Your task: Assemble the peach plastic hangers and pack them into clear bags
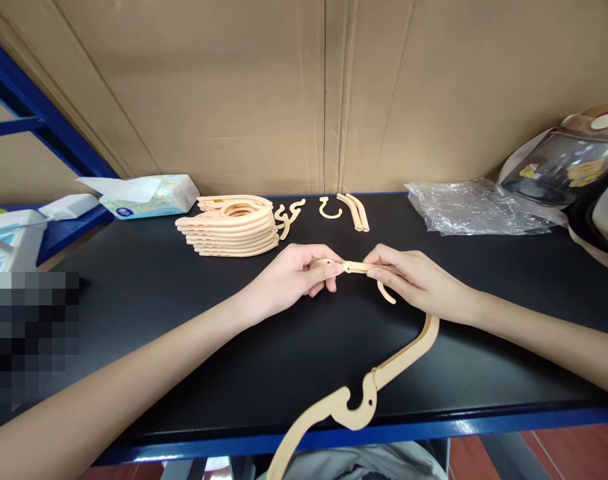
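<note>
My left hand (299, 272) and my right hand (414, 279) meet over the middle of the black table (159, 320), both closed on a small beige plastic hook piece (357, 268) held between their fingertips. Its curved end pokes out under my right fingers. A long beige hanger arm (364, 393) runs from below my right wrist down past the table's front edge. A stack of beige hangers (231, 225) lies behind my left hand.
Loose beige hooks (330, 210) and two curved arm pieces (355, 212) lie at the back by the cardboard wall. A tissue pack (151, 195) sits back left, crumpled clear plastic (471, 207) and a bag (579, 173) back right. Blue shelf framing stands left.
</note>
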A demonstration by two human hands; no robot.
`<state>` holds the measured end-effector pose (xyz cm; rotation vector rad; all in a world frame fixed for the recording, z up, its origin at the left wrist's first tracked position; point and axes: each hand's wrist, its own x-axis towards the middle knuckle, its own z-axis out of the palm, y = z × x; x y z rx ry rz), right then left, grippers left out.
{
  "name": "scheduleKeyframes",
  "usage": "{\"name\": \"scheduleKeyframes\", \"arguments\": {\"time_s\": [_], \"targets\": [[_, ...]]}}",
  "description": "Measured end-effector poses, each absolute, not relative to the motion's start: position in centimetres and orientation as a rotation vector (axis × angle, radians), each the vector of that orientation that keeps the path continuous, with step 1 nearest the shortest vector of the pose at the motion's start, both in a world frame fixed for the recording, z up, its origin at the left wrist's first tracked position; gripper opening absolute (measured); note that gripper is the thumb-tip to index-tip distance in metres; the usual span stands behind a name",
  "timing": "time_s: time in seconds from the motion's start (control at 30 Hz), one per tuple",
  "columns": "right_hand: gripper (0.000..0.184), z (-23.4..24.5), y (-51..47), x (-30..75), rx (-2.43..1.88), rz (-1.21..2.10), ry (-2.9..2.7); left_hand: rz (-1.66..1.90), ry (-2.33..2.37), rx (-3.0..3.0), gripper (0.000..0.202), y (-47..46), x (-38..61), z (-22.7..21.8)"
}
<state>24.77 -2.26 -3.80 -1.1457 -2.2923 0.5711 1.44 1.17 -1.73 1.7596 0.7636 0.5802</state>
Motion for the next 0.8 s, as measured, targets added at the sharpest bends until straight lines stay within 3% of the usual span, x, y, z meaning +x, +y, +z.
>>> {"name": "scheduleKeyframes", "arguments": {"time_s": [0.8], "targets": [[0.024,-3.27,-2.08,24.2,-1.262,0.68,-2.309,0.523,0.751,2.066,0.022,1.8,0.83,-2.3]]}}
